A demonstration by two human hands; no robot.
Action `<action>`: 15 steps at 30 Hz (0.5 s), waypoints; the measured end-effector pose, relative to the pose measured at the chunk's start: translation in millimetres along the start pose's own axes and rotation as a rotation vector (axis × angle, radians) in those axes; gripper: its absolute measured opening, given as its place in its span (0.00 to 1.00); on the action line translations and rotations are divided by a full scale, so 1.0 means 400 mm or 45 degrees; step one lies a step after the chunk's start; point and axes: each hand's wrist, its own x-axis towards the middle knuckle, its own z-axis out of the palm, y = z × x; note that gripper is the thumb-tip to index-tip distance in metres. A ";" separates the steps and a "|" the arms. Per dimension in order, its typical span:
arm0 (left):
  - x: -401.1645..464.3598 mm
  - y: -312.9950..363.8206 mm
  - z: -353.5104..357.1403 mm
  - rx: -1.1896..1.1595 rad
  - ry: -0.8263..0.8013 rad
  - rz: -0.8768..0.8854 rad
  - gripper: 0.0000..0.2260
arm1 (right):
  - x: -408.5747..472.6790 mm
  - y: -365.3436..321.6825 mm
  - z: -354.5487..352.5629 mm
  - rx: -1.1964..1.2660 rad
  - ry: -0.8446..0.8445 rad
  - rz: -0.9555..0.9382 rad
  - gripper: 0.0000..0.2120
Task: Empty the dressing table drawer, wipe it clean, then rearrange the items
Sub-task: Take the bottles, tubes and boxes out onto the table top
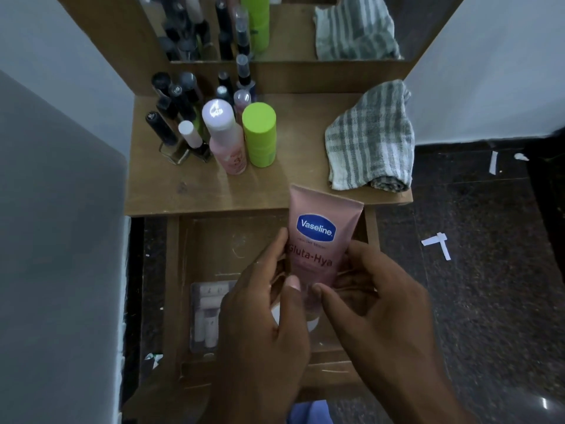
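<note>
Right above the open drawer [214, 255], both hands hold a pink Vaseline tube [324, 237] upright, crimped end up: the left hand [263, 316] and the right hand [376, 304] curl round its lower part, thumbs on the front. A clear pack of small bottles [206, 316] lies near the drawer's left edge. On the tabletop [275, 185], bottles [226, 139] crowd the back left corner and a striped cloth [371, 142] sits at the right edge.
</note>
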 end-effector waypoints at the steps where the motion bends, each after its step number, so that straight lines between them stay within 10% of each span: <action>1: 0.003 0.020 -0.002 -0.019 0.013 0.052 0.25 | 0.009 -0.017 -0.011 0.054 0.009 -0.023 0.23; 15: 0.153 0.209 0.047 -0.204 0.030 0.520 0.29 | 0.245 -0.195 -0.107 0.199 0.269 -0.341 0.18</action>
